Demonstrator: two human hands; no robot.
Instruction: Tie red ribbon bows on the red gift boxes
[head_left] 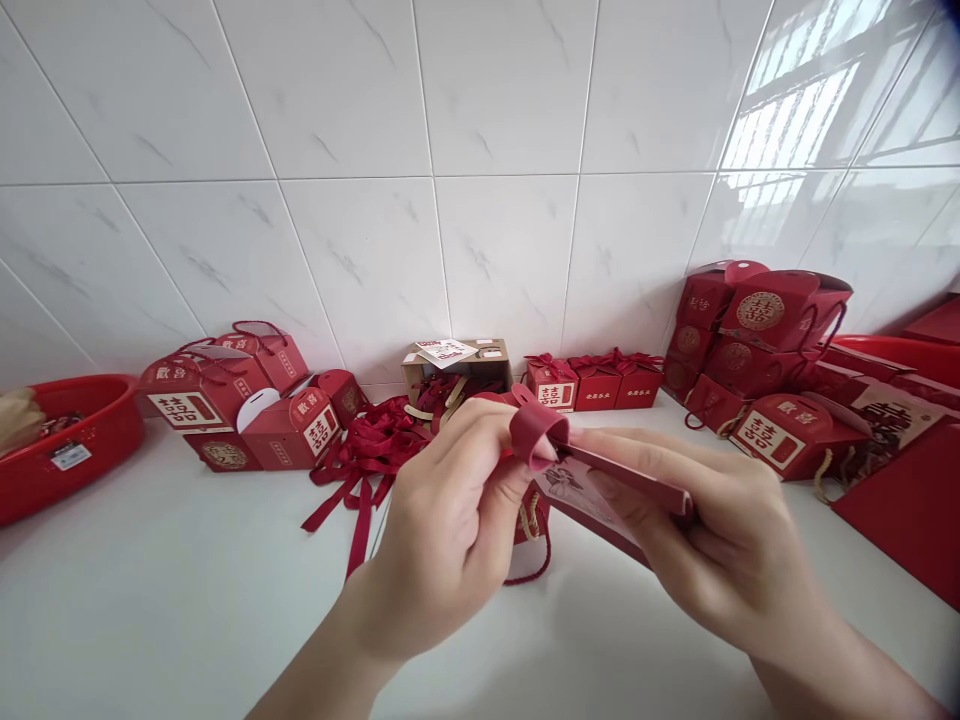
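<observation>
In front of me, above the counter, my right hand [720, 530] grips a flattened-looking red gift box [581, 492] with a pale printed panel, thumb below and fingers along its top edge. My left hand [442, 520] is closed at the box's near-left end, pinching a red ribbon-like strip [534, 432] curled into a loop. Whether the strip is joined to the box I cannot tell. Behind the hands, a small red item with gold cord [531, 522] and a dark red cord [536, 577] is partly hidden.
A heap of red ribbons [379, 440] lies left of centre, before an open cardboard box [491, 362]. Red gift boxes stand at left [281, 435], along the wall [600, 385] and stacked at right [772, 320]. A red basin [97, 430] sits far left, against white tiles.
</observation>
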